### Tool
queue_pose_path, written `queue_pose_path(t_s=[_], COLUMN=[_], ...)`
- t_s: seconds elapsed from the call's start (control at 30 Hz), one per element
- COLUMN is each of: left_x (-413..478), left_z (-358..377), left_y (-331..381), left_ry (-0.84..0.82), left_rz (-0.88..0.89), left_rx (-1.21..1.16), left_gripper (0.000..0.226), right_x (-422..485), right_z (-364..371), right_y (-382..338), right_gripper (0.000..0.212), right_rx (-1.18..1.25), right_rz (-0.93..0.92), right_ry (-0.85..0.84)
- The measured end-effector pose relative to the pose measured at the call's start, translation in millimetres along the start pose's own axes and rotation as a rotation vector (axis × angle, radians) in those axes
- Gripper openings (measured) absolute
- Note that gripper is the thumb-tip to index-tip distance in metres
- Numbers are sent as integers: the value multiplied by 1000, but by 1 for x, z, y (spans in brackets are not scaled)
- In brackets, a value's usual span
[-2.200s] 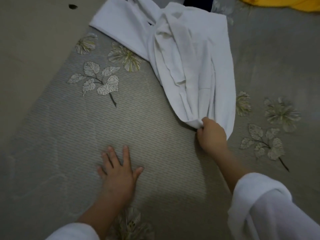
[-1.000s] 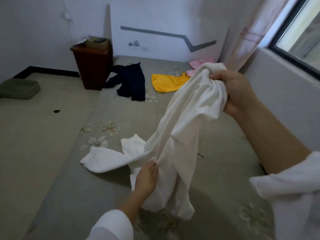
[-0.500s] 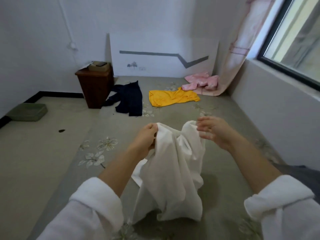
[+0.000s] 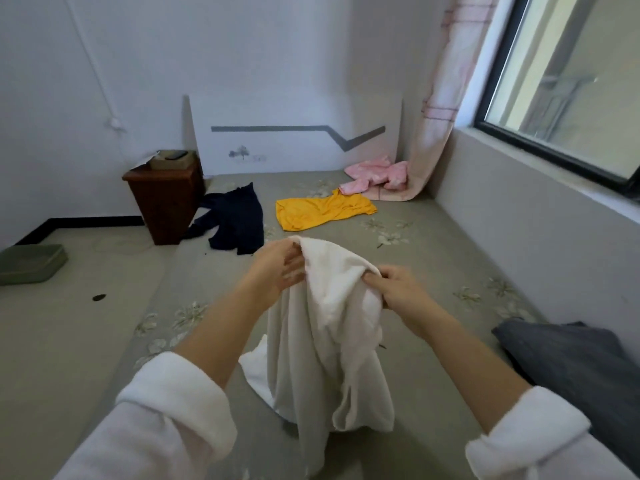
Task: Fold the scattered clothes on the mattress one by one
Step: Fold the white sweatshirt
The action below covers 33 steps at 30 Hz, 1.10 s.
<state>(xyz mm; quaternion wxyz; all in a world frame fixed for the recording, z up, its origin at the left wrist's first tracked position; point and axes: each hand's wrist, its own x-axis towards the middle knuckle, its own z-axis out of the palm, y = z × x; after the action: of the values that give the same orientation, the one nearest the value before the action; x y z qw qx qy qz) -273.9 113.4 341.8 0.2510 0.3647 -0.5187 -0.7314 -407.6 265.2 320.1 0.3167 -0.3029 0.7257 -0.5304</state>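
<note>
I wear a white top of thick, soft cloth with long sleeves. My left sleeve point(image 4: 173, 414) is rolled back into a fat, rounded cuff with a few creases. My right sleeve point(image 4: 526, 434) is turned back the same way. Below each cuff my forearm is bare down to my left hand point(image 4: 277, 271) and right hand point(image 4: 398, 292).

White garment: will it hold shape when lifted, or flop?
Likely floppy: the white garment hangs in loose folds below the left hand and right hand. Probably light: fingertip grips alone seem to hold it up.
</note>
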Motion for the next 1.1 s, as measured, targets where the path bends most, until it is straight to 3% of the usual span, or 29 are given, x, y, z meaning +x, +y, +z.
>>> queue_pose_path(t_s=[0.1,0.27,0.4,0.47,0.53,0.6,0.7,0.87,1.1], left_x=[-7,-41,-67,-68,-62,-54,-43,-28,-24], left_z=[-15,-19,-12,-8,-2,3,6,-6,5], left_y=[-13,-33,-42,-45,-45,-41,-29,7,52], left_ry=[-8,136,-90,-141,-58,52,92,66,37], left_rz=[-60,272,357,372,452,548,635,609,533], left_rx=[226,521,669,850,934,964,967,772,657], left_gripper=[20,24,19,31,54,52,10,37,39], right_x=[13,24,26,25,23,22,21,24,8], right_z=[-8,7,25,33,38,39,29,-5,-3], right_y=[-31,-57,-78,-86,-93,-98,-103,-93,-52], right_gripper=[26,11,9,9,10,14,19,16,25], right_rx=[29,254,358,397,498,629,752,803,248], right_rz=[-3,53,30,16,27,44,22,-12,50], right_ry=[88,109,86,70,53,38,41,98,-88])
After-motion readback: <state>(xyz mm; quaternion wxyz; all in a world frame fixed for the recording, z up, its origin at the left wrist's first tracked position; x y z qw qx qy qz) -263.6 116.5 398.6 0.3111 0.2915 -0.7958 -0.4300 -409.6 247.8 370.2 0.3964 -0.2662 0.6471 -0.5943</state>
